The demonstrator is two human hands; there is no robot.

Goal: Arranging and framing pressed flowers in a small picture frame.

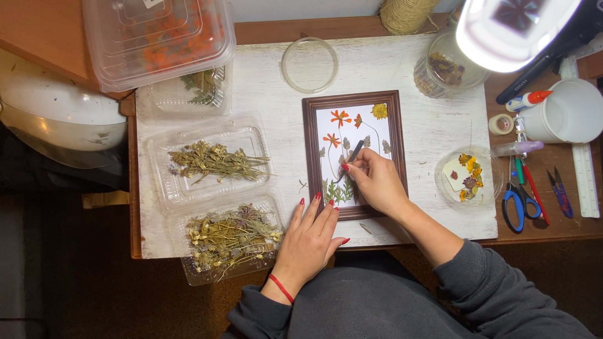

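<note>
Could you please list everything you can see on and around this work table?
picture frame: 1, brown, centre, pressed flowers inside
tweezers: 1, dark, over the frame
plastic trays: 4, clear, left, dried plants
round dishes: 2, clear, one top, one right
jar: 1, glass, top right
twine: 1, tan, top
cup: 1, white, right
scissors: 1, blue, right
ruler: 1, white, far right
left hand: on frame edge
right hand: holds tweezers

Right hand [374, 182] pinches dark tweezers [354, 152], tips down on the pressed flowers [339, 135] inside the brown frame [309, 157]. Left hand [308, 238] lies flat, fingertips on the frame's lower edge. Just left of it, clear trays of dried stems [217, 161]; well right of the hands, blue scissors [516, 204].
</note>
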